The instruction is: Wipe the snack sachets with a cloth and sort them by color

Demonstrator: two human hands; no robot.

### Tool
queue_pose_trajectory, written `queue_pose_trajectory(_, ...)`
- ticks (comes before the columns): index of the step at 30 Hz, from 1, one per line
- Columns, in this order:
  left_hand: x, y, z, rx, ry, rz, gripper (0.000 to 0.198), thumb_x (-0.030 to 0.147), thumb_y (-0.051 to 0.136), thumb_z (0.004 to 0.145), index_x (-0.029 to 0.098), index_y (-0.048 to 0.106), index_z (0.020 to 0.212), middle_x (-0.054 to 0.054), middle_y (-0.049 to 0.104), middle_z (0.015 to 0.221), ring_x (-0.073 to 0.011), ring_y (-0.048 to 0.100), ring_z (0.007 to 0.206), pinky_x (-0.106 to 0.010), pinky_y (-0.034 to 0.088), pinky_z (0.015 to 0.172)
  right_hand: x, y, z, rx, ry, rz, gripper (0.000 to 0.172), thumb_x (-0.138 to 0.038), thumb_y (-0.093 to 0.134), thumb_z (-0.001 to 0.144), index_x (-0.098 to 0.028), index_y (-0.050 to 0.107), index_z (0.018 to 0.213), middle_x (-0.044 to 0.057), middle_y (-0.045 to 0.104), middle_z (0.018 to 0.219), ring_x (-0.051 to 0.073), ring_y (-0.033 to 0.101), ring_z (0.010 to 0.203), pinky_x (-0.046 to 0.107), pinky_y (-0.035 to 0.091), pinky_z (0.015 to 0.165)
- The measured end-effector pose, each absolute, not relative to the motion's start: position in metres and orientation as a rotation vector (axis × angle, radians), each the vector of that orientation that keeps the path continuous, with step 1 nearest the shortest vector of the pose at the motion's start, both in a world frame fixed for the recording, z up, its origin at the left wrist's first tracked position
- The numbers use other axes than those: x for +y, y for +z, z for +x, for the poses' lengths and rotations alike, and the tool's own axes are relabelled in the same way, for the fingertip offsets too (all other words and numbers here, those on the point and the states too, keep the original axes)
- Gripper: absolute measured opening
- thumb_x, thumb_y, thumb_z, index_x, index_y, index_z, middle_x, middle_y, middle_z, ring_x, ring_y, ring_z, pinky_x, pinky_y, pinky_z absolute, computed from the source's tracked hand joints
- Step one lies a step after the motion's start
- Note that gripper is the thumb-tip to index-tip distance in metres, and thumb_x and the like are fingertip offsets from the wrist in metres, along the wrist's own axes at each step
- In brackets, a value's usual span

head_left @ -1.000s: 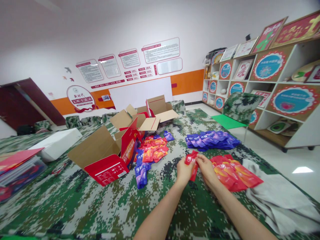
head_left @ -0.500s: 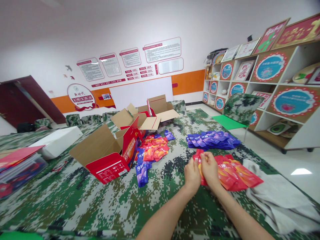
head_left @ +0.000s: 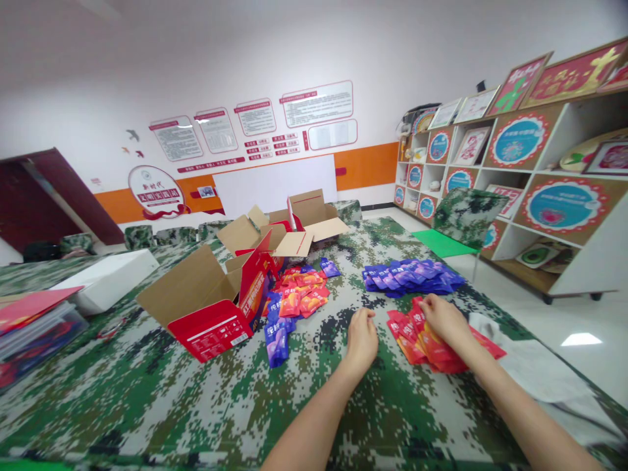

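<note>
Red packets (head_left: 409, 347) lie overlapped in a row on the camouflage tablecloth. My right hand (head_left: 441, 318) is closed on the top of one red packet in that row. To the left of the row, my left hand (head_left: 362, 333) hovers over the cloth with its fingers curled together; whether anything is between them is too small to tell. Blue packets (head_left: 412, 276) form another overlapped row just beyond the red ones. A loose mixed pile of red packets (head_left: 307, 291) and blue packets (head_left: 277, 343) sits left of my hands, beside the open boxes.
An open red carton (head_left: 210, 327) stands left of centre, with more open cartons (head_left: 307, 226) behind. At the far left are a white box (head_left: 108, 281) and a plastic bin (head_left: 44, 343). A grey cloth (head_left: 540, 373) lies at the right, near a chair (head_left: 466, 219) and shelves.
My hands have moved apart. The left has let go of the red packet and shifted left; the right has moved right, and the packet both hands were at now lies at the row's left end.
</note>
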State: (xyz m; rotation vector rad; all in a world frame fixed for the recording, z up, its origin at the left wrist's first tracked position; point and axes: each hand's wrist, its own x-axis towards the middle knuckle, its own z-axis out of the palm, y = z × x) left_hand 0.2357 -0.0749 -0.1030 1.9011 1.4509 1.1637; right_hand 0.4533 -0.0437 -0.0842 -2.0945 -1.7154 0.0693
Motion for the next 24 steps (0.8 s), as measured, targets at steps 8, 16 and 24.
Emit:
queue_pose_trajectory(8, -0.055, -0.099, 0.199, 1.973, 0.916, 2.153, 0.023, 0.013, 0.038, 0.081, 0.016, 0.056, 0.096, -0.008, 0.056, 0.1, -0.0188, 0.05, 0.098, -0.033, 0.035, 0.09, -0.049, -0.085, 0.476, -1.772, -0.269, -2.184, 0.027, -0.024, 0.042, 0.08, -0.011, 0.053, 0.1, 0.015, 0.058, 0.084, 0.023, 0.057, 0.075, 0.031, 0.038, 0.063)
queue_pose_trajectory(16, -0.02, -0.102, 0.15, 2.67, 0.523, 1.959, 0.039, 0.008, 0.031, 0.081, 0.007, 0.051, 0.114, -0.02, 0.048, 0.124, -0.0263, 0.041, 0.118, -0.044, 0.026, 0.1, -0.077, -0.068, 0.452, -1.777, -0.259, -2.026, 0.024, -0.025, 0.039, 0.083, -0.015, 0.051, 0.1, 0.012, 0.053, 0.092, 0.023, 0.054, 0.084, 0.033, 0.039, 0.072)
queue_pose_trajectory(24, -0.019, -0.111, 0.148, 2.607, 0.523, 2.099, 0.036, 0.006, 0.027, 0.083, 0.011, 0.06, 0.097, -0.012, 0.061, 0.095, -0.0215, 0.053, 0.096, -0.045, 0.023, 0.101, -0.088, -0.065, 0.439, -1.82, -0.163, -2.0, 0.022, -0.026, 0.036, 0.084, -0.016, 0.052, 0.097, 0.011, 0.054, 0.09, 0.022, 0.055, 0.084, 0.034, 0.04, 0.074)
